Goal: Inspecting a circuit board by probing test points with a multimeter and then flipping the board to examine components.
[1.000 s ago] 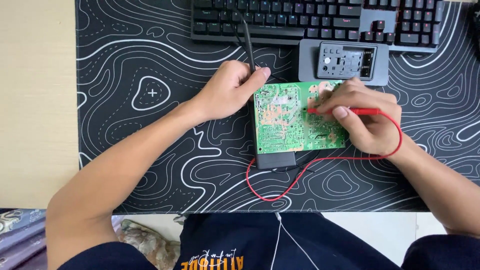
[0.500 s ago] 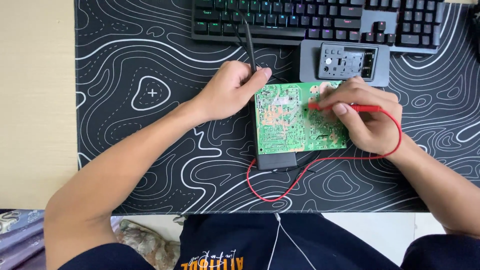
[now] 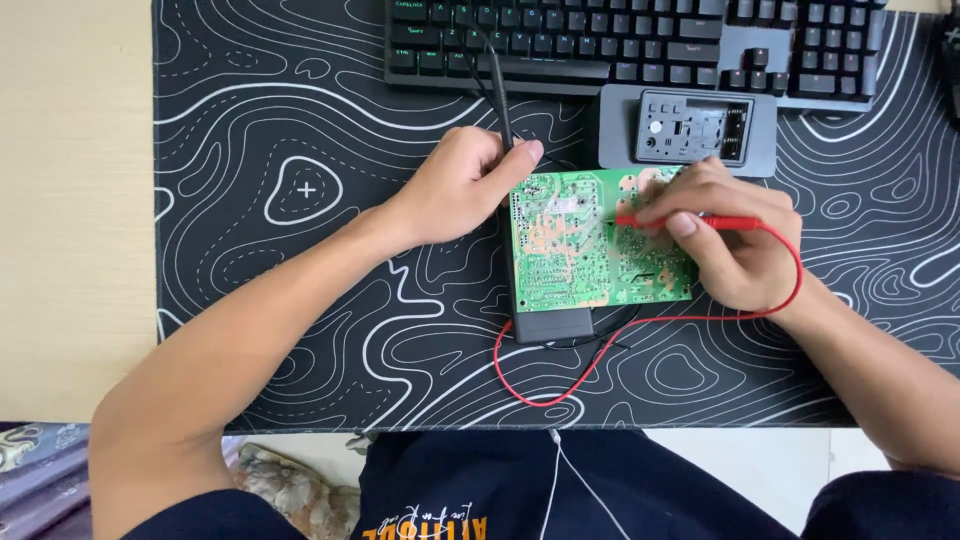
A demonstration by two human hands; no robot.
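Little changes from a second ago: the green circuit board point(image 3: 600, 240) stays on the black mat point(image 3: 300, 330), right hand point(image 3: 735, 240) still pinching the red probe point(image 3: 690, 221) onto it, left hand point(image 3: 465, 185) gripping the black probe point(image 3: 497, 95), keyboard point(image 3: 620, 45) beyond

A black keyboard point(image 3: 640, 45) lay along the far edge of a black mat point(image 3: 290, 190) patterned with white contour lines. Just before it sat a grey panel point(image 3: 690, 128) with small openings. The mat covered a pale wooden worktop point(image 3: 70, 200).
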